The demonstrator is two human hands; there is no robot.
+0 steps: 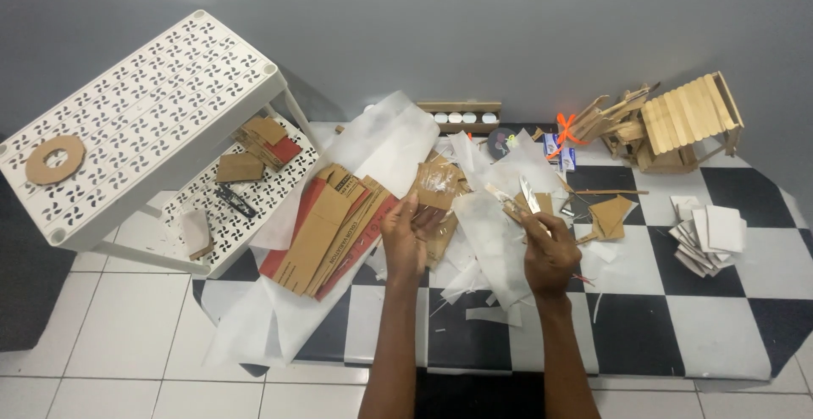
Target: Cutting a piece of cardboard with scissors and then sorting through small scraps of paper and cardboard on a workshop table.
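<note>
Blurring hides what the right hand (549,254) pinches (a thin pale blade or strip (527,194), hard to tell), while the left hand (405,237), fingers curled, grips a crinkled clear plastic wrapper (437,180) over cardboard scraps (326,228) at the middle of the floor.

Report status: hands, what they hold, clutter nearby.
Left hand pinching cardboard piece. Right hand gripping small sticks. White paper sheets and flattened cardboard crowd the floor.

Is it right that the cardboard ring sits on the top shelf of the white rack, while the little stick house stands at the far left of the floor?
Not quite. The head view shows the stick house at the far right, not left. The cardboard ring does sit on the white rack top shelf.
</note>
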